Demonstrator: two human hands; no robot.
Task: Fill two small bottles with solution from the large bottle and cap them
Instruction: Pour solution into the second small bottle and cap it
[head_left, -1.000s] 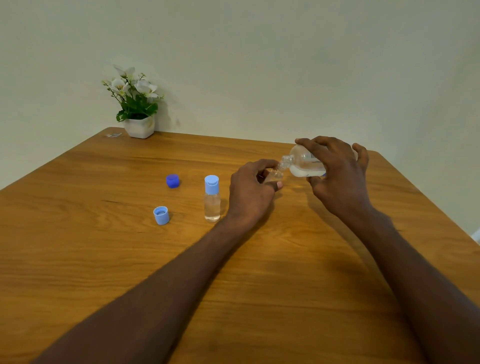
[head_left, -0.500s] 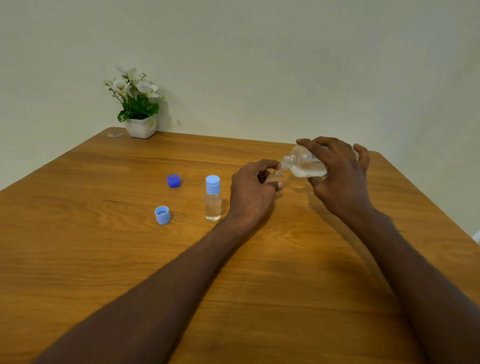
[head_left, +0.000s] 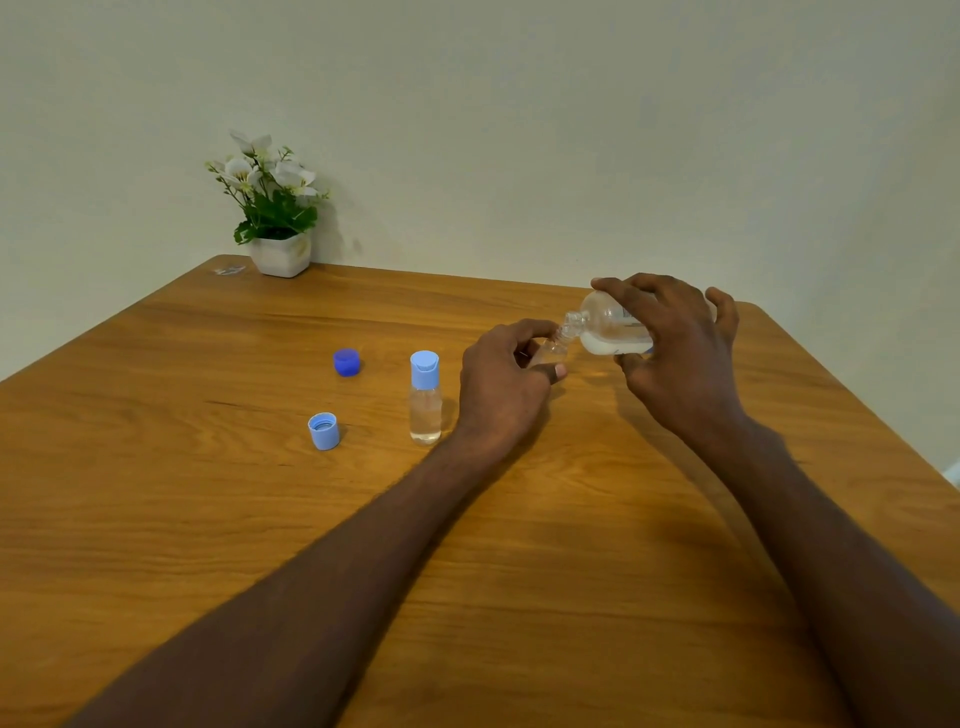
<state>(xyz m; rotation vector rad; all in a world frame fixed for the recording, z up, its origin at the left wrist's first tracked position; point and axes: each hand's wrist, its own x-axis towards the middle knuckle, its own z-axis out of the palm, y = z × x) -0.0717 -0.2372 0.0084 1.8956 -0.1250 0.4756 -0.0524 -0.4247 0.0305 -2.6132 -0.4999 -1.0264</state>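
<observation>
Right hand (head_left: 675, 358) grips the tilted large clear plastic bottle (head_left: 613, 325), its neck meeting the small clear open bottle (head_left: 548, 354) gripped by the left hand (head_left: 501, 387), near the wooden tabletop's (head_left: 208, 519) far-right edge. 1 small capped clear bottle (head_left: 425, 397) stands left; 2 blue caps (head_left: 323, 431) (head_left: 347, 361) lie farther left.

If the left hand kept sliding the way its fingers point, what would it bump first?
Probably the large bottle. The left hand grips the open small bottle, fingers pointing right and away, where the right hand tilts that bottle's neck over it. Depth is unclear.
</observation>
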